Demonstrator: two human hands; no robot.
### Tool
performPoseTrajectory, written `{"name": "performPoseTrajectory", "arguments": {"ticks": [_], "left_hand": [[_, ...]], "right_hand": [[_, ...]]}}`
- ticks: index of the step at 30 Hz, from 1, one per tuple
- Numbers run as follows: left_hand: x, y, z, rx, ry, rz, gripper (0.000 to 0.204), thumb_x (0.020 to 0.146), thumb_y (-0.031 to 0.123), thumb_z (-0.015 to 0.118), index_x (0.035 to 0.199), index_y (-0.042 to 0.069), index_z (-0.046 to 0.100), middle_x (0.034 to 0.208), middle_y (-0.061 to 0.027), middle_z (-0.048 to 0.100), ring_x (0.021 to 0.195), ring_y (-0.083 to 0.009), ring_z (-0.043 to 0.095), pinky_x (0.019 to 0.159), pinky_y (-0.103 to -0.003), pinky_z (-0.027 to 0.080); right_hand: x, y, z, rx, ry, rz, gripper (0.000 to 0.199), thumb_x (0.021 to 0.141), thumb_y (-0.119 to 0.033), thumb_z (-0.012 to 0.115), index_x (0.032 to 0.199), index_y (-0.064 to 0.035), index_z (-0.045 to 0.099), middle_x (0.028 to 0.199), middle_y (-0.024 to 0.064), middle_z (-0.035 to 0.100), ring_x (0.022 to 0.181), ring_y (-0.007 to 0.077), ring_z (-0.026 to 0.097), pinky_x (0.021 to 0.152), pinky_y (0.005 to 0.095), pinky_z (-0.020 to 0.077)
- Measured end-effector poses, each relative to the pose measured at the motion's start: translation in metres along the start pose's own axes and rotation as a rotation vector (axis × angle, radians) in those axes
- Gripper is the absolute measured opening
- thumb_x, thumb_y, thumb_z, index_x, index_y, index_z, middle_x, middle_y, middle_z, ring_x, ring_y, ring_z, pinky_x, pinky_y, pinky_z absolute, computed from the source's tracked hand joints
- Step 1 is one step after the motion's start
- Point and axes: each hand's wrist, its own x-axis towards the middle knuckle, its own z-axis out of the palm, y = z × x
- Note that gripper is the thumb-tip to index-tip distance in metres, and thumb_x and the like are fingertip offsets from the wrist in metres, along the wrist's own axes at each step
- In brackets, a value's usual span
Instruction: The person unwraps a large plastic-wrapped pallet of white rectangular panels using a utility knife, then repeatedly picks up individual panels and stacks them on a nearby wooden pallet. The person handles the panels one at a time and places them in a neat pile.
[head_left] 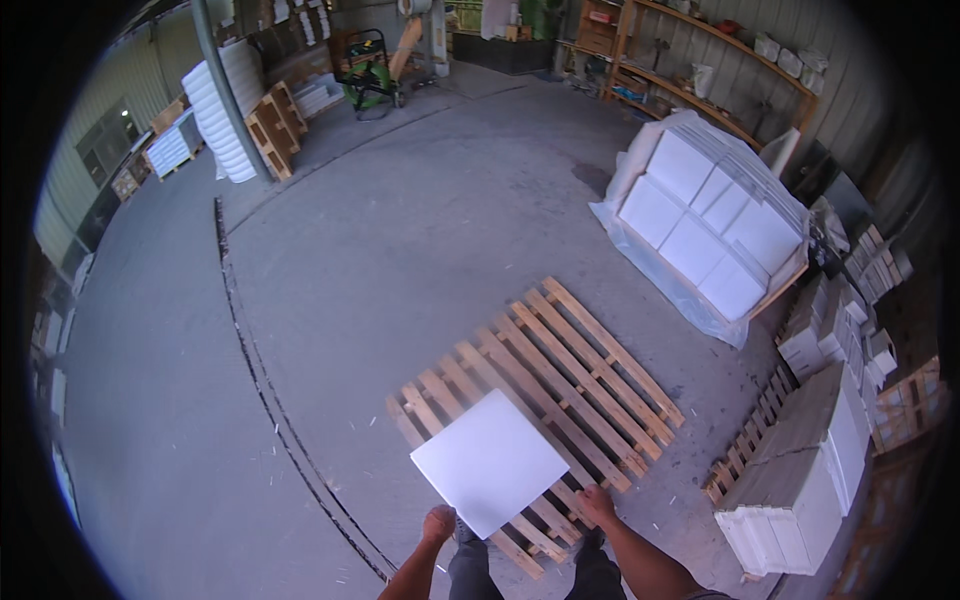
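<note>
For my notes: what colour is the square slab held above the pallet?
The square slab is plain white, without pattern; the head view shows it.

A square white slab, flat and smooth with crisp edges and an unmarked matte face, sits face up and turned cornerwise, so one corner points away and another back toward the holder. It lies low over the near end of a bare wooden pallet, covering several slats there; whether it rests on the wood or hangs just above it is unclear. The pallet itself lies flat on the grey concrete floor, its pale slats running diagonally.
</note>
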Motion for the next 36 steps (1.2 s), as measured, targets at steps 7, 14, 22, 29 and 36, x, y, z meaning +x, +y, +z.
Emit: {"name": "performPoseTrajectory", "arguments": {"ticks": [7,14,22,29,36], "left_hand": [[0.140,0.096,-0.005,0.147,0.512,0.321,0.036,0.082,0.016,0.061,0.110,-0.004,0.052,0.109,-0.0241,0.057,0.102,-0.0416,0.054,0.087,-0.049,0.045],[0.228,0.135,0.014,0.349,0.618,0.211,0.053,0.089,0.032,0.051,0.128,-0.002,0.044,0.131,-0.0227,0.047,0.121,-0.0376,0.044,0.099,-0.048,0.034],[0.250,0.128,0.024,0.277,0.579,0.189,0.031,0.088,0.034,0.051,0.090,0.004,0.058,0.092,-0.0141,0.061,0.093,-0.0332,0.058,0.077,-0.046,0.044],[0.205,0.155,0.050,0.320,0.419,0.392,0.024,0.085,0.027,0.057,0.089,0.004,0.061,0.089,-0.0144,0.062,0.090,-0.0314,0.058,0.080,-0.045,0.043],[0.143,0.181,0.071,0.164,0.192,0.701,0.030,0.080,0.020,0.061,0.103,0.000,0.057,0.100,-0.0164,0.060,0.098,-0.0332,0.055,0.092,-0.043,0.040]], "right_hand": [[0.099,-0.061,0.035,0.041,0.091,0.045,0.058,0.087,-0.048,0.055,0.116,0.0012,0.055,0.113,0.0249,0.060,0.105,0.0413,0.057,0.090,0.0473,0.0454],[0.096,-0.069,0.074,-0.075,0.210,-0.017,0.043,0.091,-0.041,0.049,0.106,-0.0019,0.053,0.092,0.0207,0.062,0.090,0.0382,0.060,0.083,0.0462,0.0482],[0.084,-0.077,0.083,-0.048,0.334,0.055,0.036,0.086,-0.034,0.057,0.099,-0.0011,0.056,0.093,0.0178,0.062,0.091,0.0339,0.059,0.084,0.0430,0.0466],[-0.012,-0.066,0.102,0.160,0.183,0.403,0.042,0.089,-0.036,0.054,0.110,0.0000,0.057,0.109,0.0207,0.059,0.103,0.0363,0.056,0.090,0.0456,0.0436],[-0.120,-0.023,0.152,0.408,0.046,0.502,0.046,0.095,-0.042,0.043,0.110,-0.0015,0.058,0.108,0.0193,0.062,0.100,0.0367,0.057,0.087,0.0433,0.0428]]}}
